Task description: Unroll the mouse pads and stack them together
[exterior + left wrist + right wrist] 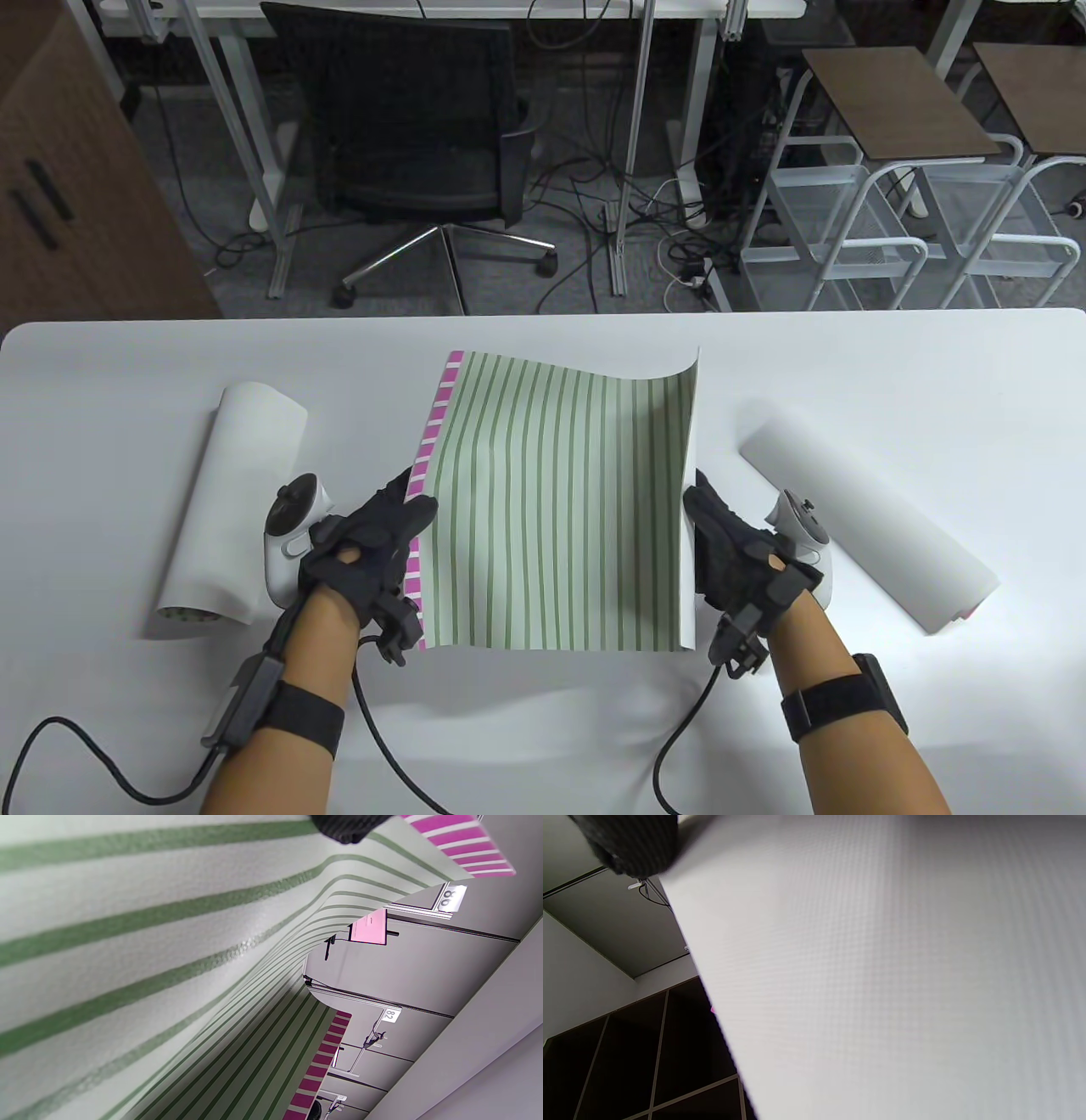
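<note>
The white table [543, 739] carries everything. Largest on it is the unrolled mouse pad [560, 501], pale green with darker green stripes and a band of magenta and white bars along its left edge; it is held between the two hands, its near edge low by the table and its far right corner curling upward.

The left hand [365, 543] grips the pad's left edge near the magenta band, fingers [411, 497] closed over the striped top face. In the left wrist view the striped surface [148, 984] fills most of the frame, bowing, with one gloved fingertip [348, 825] pressed on it at the top.

The right hand [730, 552] grips the pad's right edge, fingers curled round it. The right wrist view shows only the pad's plain white, finely dimpled underside [882, 984] and a dark fingertip [632, 844] at the top left corner.

Well out beyond the right hand lies a rolled mouse pad [865, 526], white outside, angled away, a trace of pink at its near end. Just beyond the left hand lies another rolled pad [229, 509], also white outside, with a green pattern peeping from its near end.

As for writing, none appears on the pads. In the left wrist view small tags in the background read "82" [392, 1015] and what looks like "86" [450, 897].
</note>
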Demonstrator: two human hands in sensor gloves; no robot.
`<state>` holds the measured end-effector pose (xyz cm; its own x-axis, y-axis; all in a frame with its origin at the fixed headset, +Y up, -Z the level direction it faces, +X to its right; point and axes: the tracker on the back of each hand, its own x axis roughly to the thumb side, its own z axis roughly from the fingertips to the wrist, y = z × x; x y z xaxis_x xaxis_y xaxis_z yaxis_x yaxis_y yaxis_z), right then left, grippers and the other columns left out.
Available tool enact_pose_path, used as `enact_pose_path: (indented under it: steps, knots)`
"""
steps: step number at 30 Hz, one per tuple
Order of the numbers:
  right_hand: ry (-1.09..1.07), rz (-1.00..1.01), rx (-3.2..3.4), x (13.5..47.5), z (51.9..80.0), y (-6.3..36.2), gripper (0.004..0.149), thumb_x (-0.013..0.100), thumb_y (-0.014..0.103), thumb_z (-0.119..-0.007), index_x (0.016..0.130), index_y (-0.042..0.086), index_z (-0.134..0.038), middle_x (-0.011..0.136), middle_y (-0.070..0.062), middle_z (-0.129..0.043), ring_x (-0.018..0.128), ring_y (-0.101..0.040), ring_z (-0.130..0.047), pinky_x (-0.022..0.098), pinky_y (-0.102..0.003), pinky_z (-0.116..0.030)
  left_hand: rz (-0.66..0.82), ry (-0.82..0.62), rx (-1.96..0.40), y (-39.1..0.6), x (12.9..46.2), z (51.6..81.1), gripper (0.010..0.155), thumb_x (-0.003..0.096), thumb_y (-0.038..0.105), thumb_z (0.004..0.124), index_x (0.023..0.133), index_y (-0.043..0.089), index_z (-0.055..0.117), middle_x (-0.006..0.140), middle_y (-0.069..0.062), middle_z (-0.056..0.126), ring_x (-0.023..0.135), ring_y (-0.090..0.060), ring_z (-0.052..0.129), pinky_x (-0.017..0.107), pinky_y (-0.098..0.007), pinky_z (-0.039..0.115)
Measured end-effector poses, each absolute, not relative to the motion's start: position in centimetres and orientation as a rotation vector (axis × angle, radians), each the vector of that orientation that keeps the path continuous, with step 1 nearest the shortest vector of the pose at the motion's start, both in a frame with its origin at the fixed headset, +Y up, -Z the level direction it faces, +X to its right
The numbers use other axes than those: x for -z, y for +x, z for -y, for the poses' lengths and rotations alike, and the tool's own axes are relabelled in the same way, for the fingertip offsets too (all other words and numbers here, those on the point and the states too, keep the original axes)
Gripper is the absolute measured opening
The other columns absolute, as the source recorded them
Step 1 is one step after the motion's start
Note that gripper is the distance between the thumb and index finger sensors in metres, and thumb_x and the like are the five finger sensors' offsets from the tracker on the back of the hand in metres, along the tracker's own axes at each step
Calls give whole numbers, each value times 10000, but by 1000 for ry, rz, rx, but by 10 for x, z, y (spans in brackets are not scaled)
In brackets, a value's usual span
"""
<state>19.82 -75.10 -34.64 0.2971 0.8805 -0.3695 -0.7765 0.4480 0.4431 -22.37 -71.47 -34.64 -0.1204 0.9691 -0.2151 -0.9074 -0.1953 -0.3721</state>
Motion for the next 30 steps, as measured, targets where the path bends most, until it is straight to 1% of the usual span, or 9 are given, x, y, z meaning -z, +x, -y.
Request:
enact_pose_path:
  steps: [7,10,11,13,16,19,23,28,30]
  knots:
    - [219,-629,-1106,346,747,206,1044,425,679,-799,1012,248,-52,1039,-198,-240,933,-610,-529,602,-708,-576,160,-462,-1721,-234,348,716,575,557,268,673,1112,293,521,955,-89,786,737,-296,1008,545,-461,819]
    - [214,-632,-1138,347,747,210,1049,434,652,-814,1004,240,-35,1033,-206,-239,924,-612,-546,600,-700,-591,149,-458,-1725,-236,349,717,576,558,267,672,1112,295,520,955,-88,787,737,-294,1008,544,-460,819]
    - [192,-631,-1149,347,747,211,1029,447,611,-824,1006,233,-47,1029,-206,-260,915,-605,-572,597,-689,-608,147,-459,-1721,-236,349,718,576,557,267,673,1111,295,521,954,-87,787,737,-295,1008,544,-460,819]
    - [124,-609,-1178,348,748,214,922,483,465,-823,1016,216,-112,1013,-204,-346,875,-580,-661,574,-654,-664,142,-463,-1707,-237,350,720,574,557,268,673,1111,296,521,955,-86,788,738,-294,1008,545,-459,819]
    - [42,-570,-1237,350,748,222,686,513,282,-724,1037,186,-291,971,-194,-510,811,-534,-774,544,-624,-713,149,-473,-1669,-238,351,721,578,559,266,680,1114,287,522,963,-94,785,749,-314,1001,549,-476,809]
    - [-5,-535,-1333,351,744,231,618,500,208,-721,1033,178,-408,917,-160,-580,771,-461,-816,543,-594,-707,178,-533,-1508,-240,354,723,590,572,267,694,1126,299,495,1007,-80,754,806,-330,964,599,-512,761]
    - [-114,-433,-1607,350,735,242,589,473,183,-768,1005,180,-516,846,-127,-658,680,-398,-874,510,-570,-725,113,-590,-1313,-240,357,727,618,560,225,754,1118,342,514,987,-66,775,781,-316,964,616,-533,735]
    - [-225,-290,-1974,350,727,253,598,411,183,-878,957,195,-634,768,-92,-777,576,-348,-969,448,-525,-800,-59,-450,-928,-234,360,728,631,513,216,829,1085,321,585,888,-53,852,645,-265,1018,582,-504,772]
    - [-237,-264,-2051,352,731,255,593,399,175,-882,945,203,-653,758,-83,-805,562,-334,-989,438,-510,-818,-102,-408,-879,-234,361,732,626,502,229,848,1075,301,608,868,-46,867,620,-257,1029,569,-492,786]
